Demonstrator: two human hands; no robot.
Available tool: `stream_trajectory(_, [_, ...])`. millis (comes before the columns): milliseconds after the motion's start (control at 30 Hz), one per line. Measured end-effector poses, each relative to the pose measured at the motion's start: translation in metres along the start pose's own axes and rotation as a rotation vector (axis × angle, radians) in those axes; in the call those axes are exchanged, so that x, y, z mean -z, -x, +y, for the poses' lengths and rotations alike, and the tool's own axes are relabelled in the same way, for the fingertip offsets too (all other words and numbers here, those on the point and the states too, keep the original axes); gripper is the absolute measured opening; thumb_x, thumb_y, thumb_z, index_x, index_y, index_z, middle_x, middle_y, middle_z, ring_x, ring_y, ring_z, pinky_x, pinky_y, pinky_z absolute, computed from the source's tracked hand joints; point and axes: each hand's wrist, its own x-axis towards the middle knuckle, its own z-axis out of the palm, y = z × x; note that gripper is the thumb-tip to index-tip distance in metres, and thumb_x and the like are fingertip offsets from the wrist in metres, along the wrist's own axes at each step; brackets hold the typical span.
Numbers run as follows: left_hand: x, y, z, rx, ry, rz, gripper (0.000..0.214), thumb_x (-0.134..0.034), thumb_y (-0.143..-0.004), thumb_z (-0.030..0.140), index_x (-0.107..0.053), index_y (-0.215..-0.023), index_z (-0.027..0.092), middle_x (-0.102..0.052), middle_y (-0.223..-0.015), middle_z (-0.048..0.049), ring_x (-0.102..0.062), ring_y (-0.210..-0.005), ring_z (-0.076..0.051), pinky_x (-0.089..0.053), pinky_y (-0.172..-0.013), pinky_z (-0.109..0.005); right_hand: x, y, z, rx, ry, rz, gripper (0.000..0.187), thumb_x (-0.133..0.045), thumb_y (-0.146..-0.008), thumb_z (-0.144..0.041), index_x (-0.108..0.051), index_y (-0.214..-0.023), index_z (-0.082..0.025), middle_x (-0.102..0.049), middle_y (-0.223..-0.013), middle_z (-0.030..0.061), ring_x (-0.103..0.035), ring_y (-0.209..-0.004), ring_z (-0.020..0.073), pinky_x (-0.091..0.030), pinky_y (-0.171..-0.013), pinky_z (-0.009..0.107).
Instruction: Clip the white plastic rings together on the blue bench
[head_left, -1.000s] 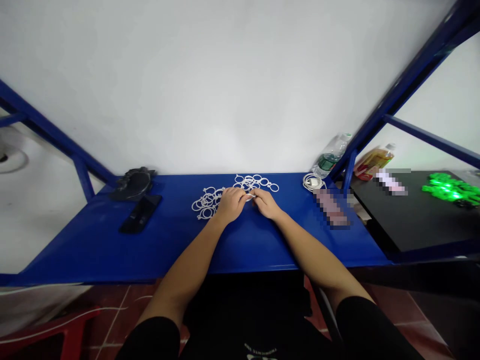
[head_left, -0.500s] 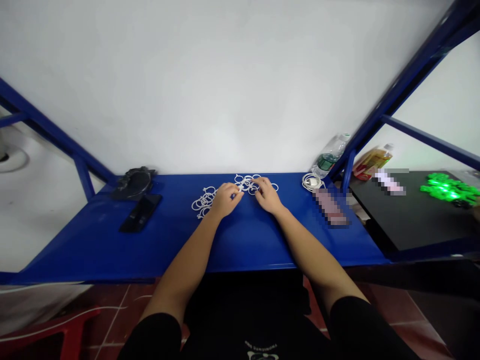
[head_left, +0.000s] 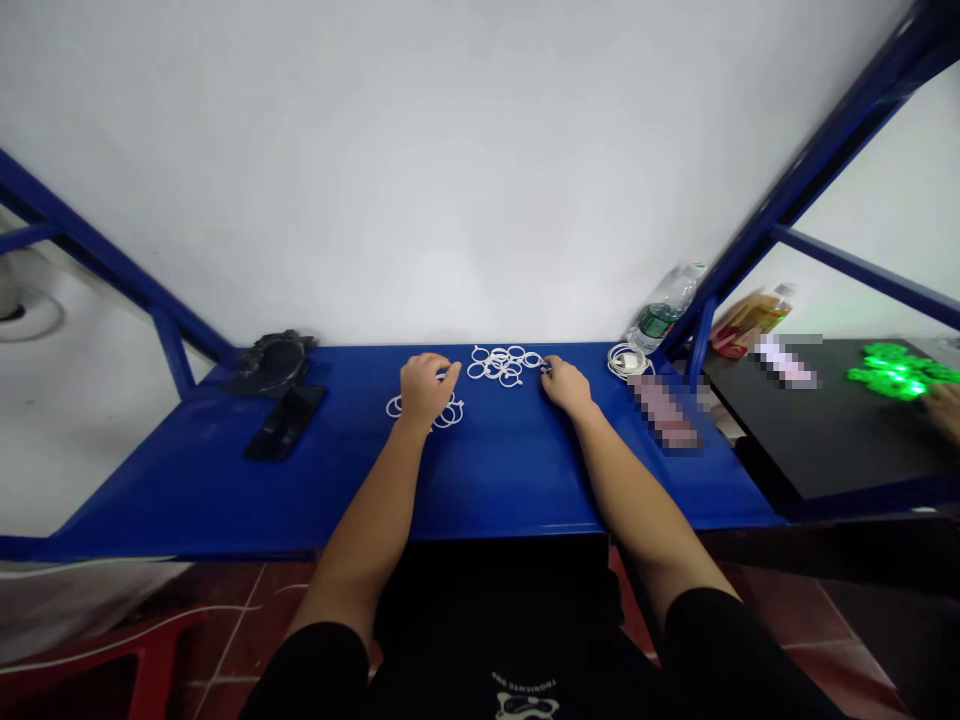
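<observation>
Two groups of thin white rings, each ring with a small knob, lie on the blue tabletop. My left hand is over the left group of rings and partly covers it, with its thumb and fingers apart. The right group of rings lies loosely overlapped near the wall. At its right edge, my right hand has curled fingers beside the outermost ring. A small white bit shows at those fingertips, seemingly part of a ring; the rest of the grip is hidden.
A black phone and a dark round object lie at the left. On the right are a coiled white charger cable, a pixelated flat item and a leaning water bottle. Another person's hand is near glowing green pieces.
My left hand has moved left over the left rings, and its thumb has spread away. My right hand has drawn right from above the right group, uncovering its rings.
</observation>
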Motion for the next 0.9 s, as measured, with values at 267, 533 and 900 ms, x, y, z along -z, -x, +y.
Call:
stream_trajectory(267, [-0.019, 0.022, 0.036, -0.255, 0.149, -0.270, 0.027, -0.064, -0.099, 0.038, -0.069, -0.121, 0.023, -0.075, -0.110, -0.0067, -0.066, -0.105, -0.026, -0.051, -0.099, -0.045, -0.004, 0.010, -0.018, 0.244, -0.758, 0.134, 0.041, -0.056, -0.094, -0.036, -0.068, -0.129, -0.018, -0.070, -0.083, 0.0031, -0.061, -0.069, 0.0182, -0.052, -0.069, 0.032])
stream_trajectory(533, [-0.016, 0.022, 0.041, -0.286, 0.197, -0.352, 0.027, -0.048, -0.107, 0.035, -0.066, -0.092, 0.021, -0.070, -0.088, -0.0055, -0.064, -0.089, -0.023, -0.050, -0.086, -0.040, -0.022, 0.041, -0.054, 0.369, -1.124, -0.191, 0.027, -0.068, -0.089, -0.045, -0.066, -0.102, -0.022, -0.063, -0.076, -0.0014, -0.049, -0.054, 0.0107, -0.040, -0.050, 0.023])
stream_trajectory(900, [-0.016, 0.022, 0.040, -0.290, 0.246, -0.365, 0.026, -0.050, -0.106, 0.034, -0.060, -0.086, 0.022, -0.068, -0.086, -0.0043, -0.062, -0.084, -0.022, -0.047, -0.082, -0.039, -0.020, 0.037, -0.050, 0.352, -1.095, -0.206, 0.013, -0.065, -0.080, -0.032, -0.062, -0.088, -0.022, -0.069, -0.076, -0.0005, -0.054, -0.054, 0.0116, -0.042, -0.052, 0.023])
